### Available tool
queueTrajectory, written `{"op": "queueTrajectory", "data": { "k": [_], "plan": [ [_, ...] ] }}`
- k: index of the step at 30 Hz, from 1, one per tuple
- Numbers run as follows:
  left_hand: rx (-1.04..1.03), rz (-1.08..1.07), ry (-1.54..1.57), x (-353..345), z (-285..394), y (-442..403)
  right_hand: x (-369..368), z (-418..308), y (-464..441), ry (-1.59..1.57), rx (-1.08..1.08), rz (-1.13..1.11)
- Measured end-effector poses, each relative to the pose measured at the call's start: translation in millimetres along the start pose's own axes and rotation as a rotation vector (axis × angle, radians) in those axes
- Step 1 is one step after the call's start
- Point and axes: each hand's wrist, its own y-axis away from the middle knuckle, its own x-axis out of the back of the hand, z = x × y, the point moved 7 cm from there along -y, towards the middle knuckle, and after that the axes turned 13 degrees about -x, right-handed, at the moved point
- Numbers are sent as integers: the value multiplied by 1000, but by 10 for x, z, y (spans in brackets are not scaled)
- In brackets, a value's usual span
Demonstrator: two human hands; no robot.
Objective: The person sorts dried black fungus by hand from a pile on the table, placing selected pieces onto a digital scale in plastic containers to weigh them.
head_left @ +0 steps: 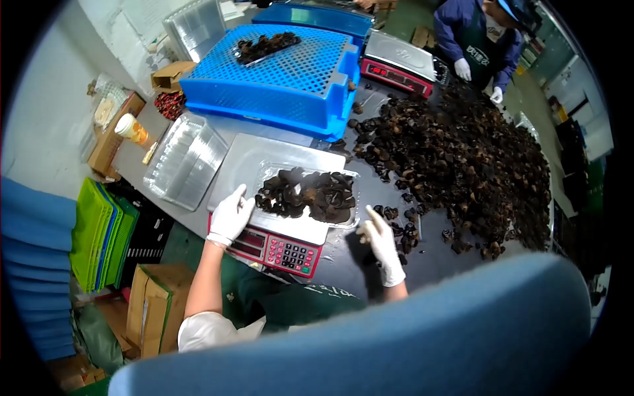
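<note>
A clear plastic tray (pixel 357 198) filled with dark, fungus-like pieces (pixel 310 193) rests on the metal plate of a red scale (pixel 281 252). My left hand (pixel 232 216), white-gloved, is at the tray's left side, over the scale's edge; its fingers are together, and whether they hold anything is too small to tell. To the right of the tray is my right hand (pixel 381 244), also gloved, with its fingers apart and nothing in them. It hovers over the dark table, near a few loose dark pieces (pixel 407 228).
A large heap of dark pieces (pixel 462 158) covers the right of the table. Behind stand a blue crate (pixel 264 99) bearing another filled tray (pixel 267 47) and a second scale (pixel 398 63). Stacked empty trays (pixel 186 162) and a cup (pixel 134 131) are left. A co-worker (pixel 482 43) stands beyond the heap.
</note>
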Motion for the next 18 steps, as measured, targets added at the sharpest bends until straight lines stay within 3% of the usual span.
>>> {"op": "queueTrajectory", "data": {
  "k": [3,4,7,9,11,13,15,18],
  "plan": [
    [-14,1,-49,-84,53,-49,-91,-75,-57,109,90,50],
    [-12,-5,-33,-81,69,-62,-4,-83,-134,131,199,166],
    [-4,-29,4,-69,39,-52,356,-300,-219,705,582,674],
    [24,-40,39,-89,18,-48,451,-240,-370,1036,423,779],
    [35,-28,63,-85,13,-43,469,-33,-468,1112,186,570],
    [39,-15,69,-85,19,-46,466,-2,-523,1121,269,586],
    [17,-2,45,-84,20,-48,491,91,-612,957,170,382],
    [17,42,71,-84,35,-44,513,-276,-433,609,449,392]
  ]
}}
